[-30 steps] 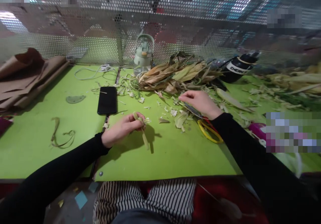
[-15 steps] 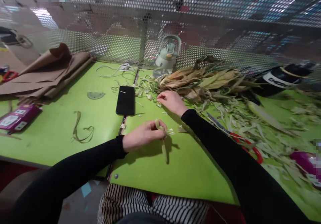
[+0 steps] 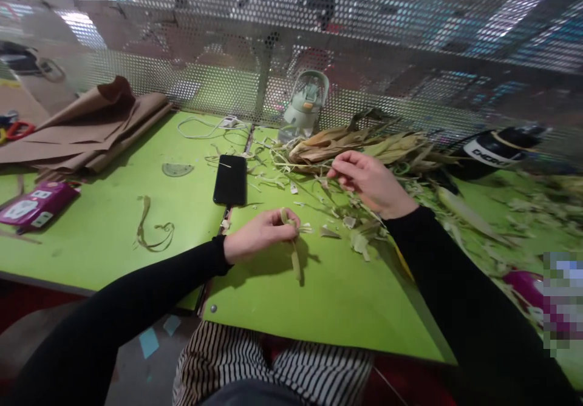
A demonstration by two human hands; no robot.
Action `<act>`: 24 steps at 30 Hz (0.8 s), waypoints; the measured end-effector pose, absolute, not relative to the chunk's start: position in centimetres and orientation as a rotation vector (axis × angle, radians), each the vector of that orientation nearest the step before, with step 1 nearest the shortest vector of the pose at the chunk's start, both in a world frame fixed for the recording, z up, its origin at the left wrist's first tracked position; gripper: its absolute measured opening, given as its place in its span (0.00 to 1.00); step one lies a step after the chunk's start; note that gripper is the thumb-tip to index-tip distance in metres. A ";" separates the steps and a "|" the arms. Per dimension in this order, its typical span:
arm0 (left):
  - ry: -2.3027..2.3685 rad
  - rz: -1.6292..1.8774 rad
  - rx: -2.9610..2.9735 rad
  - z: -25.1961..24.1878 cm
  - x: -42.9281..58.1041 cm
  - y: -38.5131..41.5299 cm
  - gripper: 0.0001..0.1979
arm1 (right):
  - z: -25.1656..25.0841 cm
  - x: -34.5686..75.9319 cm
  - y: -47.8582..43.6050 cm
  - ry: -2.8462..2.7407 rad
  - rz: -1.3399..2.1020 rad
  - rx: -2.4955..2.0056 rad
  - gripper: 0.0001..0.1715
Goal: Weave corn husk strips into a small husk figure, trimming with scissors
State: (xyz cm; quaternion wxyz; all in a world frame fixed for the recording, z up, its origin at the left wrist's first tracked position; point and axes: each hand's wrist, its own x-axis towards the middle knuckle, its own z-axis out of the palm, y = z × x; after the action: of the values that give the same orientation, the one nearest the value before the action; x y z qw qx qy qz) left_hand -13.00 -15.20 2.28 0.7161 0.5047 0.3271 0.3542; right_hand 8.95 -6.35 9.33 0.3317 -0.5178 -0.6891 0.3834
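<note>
Pinching, left hand (image 3: 260, 233): thumb and fingers closed on a pale green husk strip (image 3: 296, 262), its lower end hanging over the tabletop (image 3: 346, 309), frayed pale ends pointing right.
Reaching, right hand (image 3: 371, 182): thumb and forefinger drawn together just in front of the husk bundle (image 3: 325, 143); a thin strand lies near the tips, but I cannot tell whether they grip it.
Near edge: a broad stretch of plain green runs from the left hand to it; the right sleeve (image 3: 473, 290) crosses it.
Between the hands: small scraps, then larger loose husk (image 3: 362, 239) beside the right wrist.
Panel seam: a dark line passing by the left wrist, the phone (image 3: 230, 181) lying over it.
Far edge: perforated metal screen (image 3: 218, 78), with the handled bottle (image 3: 301, 111) close before it.
Left side: open green around a curled dry strand (image 3: 142, 221).
</note>
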 end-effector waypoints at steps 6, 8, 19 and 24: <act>0.803 0.792 1.158 2.8 -13.2 -15.1 0.04 | 12.1 12.5 -11.9 -1.450 1.150 -1.167 0.11; 0.795 0.813 1.166 3.9 -12.8 -14.9 0.04 | 12.5 13.1 -13.0 -1.457 1.161 -1.150 0.10; 0.621 0.705 1.280 9.6 -5.6 -14.6 0.02 | 11.9 13.4 -15.1 -1.724 1.084 -1.173 0.17; 0.639 0.788 1.117 9.4 -8.1 -14.1 0.02 | 12.0 16.0 -15.0 -1.742 1.004 -1.244 0.21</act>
State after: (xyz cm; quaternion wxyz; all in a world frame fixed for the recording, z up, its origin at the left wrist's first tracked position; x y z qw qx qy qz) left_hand -8.14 -14.11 9.35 0.7287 0.5069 0.2899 0.3579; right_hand 16.03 -15.01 12.02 0.3786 -0.4870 -0.6819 0.3931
